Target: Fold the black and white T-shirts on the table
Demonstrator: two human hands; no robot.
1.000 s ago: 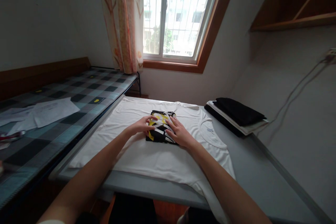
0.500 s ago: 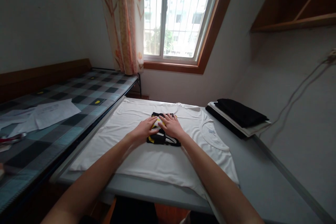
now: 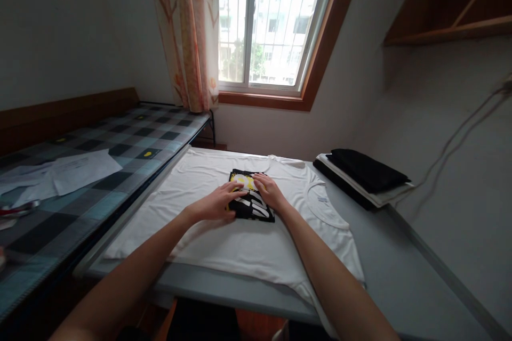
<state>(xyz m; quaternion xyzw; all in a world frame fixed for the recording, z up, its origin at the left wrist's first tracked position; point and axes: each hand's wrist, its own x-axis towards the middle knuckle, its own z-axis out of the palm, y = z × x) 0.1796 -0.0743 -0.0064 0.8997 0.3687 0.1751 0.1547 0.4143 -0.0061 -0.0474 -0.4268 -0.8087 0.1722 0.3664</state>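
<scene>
A white T-shirt lies spread over the table, its neckline toward the right. On its middle rests a black printed piece with yellow and white patterns, lying flat. My left hand touches the left side of this piece, fingers apart and reaching over it. At its upper right, my right hand rests with fingers extended on the print. Neither hand grips anything.
Folded black and white clothes are stacked on the grey table at the right. Left of the table, a checked mattress bears papers. A window, a curtain and a wall shelf are beyond.
My hands have moved apart, the left one to the left and the right one to the right. The black piece now looks flatter, and more of its white and yellow print shows.
</scene>
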